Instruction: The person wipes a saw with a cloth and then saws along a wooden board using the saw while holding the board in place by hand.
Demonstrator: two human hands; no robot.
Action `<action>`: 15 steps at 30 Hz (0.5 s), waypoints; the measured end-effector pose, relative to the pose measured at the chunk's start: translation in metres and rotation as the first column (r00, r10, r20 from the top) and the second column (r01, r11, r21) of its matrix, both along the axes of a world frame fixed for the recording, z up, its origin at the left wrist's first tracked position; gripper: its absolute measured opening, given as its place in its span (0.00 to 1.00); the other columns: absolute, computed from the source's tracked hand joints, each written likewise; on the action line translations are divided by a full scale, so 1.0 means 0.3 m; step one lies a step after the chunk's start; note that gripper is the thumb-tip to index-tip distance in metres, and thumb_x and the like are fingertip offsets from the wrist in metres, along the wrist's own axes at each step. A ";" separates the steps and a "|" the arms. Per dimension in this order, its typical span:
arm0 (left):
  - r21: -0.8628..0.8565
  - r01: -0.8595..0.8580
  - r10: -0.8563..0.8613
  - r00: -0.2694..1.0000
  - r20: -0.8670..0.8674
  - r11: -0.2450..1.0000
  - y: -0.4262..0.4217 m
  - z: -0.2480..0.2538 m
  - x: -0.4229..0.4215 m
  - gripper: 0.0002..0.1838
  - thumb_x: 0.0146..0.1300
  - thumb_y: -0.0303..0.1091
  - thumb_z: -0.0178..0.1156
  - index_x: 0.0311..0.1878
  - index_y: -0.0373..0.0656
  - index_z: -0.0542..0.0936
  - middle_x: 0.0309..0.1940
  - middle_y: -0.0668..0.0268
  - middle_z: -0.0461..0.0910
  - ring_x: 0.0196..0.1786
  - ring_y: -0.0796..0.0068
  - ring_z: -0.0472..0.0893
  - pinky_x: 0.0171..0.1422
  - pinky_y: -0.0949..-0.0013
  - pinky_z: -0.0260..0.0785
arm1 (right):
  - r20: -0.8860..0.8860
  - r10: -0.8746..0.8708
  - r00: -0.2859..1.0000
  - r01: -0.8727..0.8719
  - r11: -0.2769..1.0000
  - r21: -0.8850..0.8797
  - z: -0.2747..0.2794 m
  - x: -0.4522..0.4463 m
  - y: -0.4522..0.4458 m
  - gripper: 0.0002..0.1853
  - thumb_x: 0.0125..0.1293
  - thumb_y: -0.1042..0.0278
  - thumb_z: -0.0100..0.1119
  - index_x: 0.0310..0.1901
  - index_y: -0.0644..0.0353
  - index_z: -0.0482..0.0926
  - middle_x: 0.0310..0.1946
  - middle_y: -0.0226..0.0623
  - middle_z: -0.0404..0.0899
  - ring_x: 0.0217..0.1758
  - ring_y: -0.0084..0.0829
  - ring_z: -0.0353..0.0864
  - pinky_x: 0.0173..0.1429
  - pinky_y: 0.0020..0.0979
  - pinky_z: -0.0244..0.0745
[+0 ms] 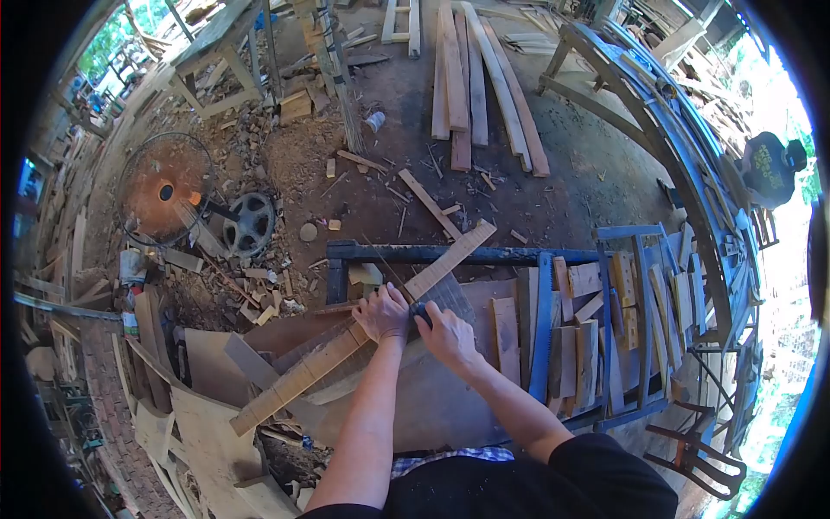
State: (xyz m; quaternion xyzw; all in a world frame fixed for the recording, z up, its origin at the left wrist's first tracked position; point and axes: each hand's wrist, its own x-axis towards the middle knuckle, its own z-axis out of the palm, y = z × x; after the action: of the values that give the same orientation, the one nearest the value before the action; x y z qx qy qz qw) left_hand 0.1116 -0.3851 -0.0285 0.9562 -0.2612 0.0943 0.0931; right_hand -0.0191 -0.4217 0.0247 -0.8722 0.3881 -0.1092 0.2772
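Observation:
A long narrow wooden board lies diagonally in front of me, from the lower left to the upper right, over a dark frame. My left hand rests on the middle of the board, its fingers bent over the wood. Just to the right, my right hand is wrapped round a small dark tool at the board's near edge. The tool's working end is too small to make out.
Wood pieces lie in a row on a rack with a blue slat at the right. Long planks rest on the ground ahead. A rusty round disc and a spoked wheel are at the left. A person is at the far right.

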 end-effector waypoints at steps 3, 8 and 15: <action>-0.012 0.004 -0.004 1.000 0.021 1.000 0.000 -0.003 0.005 0.18 0.68 0.44 0.49 0.29 0.49 0.84 0.27 0.61 0.84 0.37 0.59 0.81 0.51 0.52 0.64 | -0.023 0.014 1.000 -0.013 0.999 0.045 0.017 -0.123 0.053 0.15 0.68 0.52 0.58 0.42 0.55 0.72 0.28 0.52 0.79 0.29 0.57 0.82 0.31 0.52 0.77; -0.014 0.000 0.000 1.000 0.022 1.000 0.001 -0.005 0.001 0.18 0.68 0.45 0.49 0.28 0.50 0.83 0.28 0.63 0.84 0.37 0.59 0.81 0.50 0.52 0.64 | -0.006 -0.001 1.000 0.001 1.000 0.031 0.007 -0.086 0.034 0.15 0.68 0.52 0.57 0.43 0.54 0.71 0.28 0.52 0.79 0.29 0.56 0.82 0.31 0.53 0.77; -0.043 0.010 -0.009 1.000 0.020 0.999 0.003 -0.014 0.005 0.19 0.69 0.44 0.48 0.28 0.49 0.84 0.26 0.62 0.84 0.35 0.59 0.81 0.50 0.52 0.64 | -0.034 0.026 0.999 -0.024 0.998 0.054 0.021 -0.135 0.056 0.14 0.69 0.52 0.57 0.43 0.54 0.71 0.28 0.52 0.79 0.29 0.56 0.83 0.31 0.52 0.78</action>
State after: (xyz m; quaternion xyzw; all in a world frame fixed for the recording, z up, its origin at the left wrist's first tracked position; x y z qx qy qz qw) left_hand 0.1132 -0.3840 -0.0325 0.9517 -0.2646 0.1090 0.1113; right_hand -0.0596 -0.4048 0.0310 -0.8709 0.3847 -0.0802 0.2952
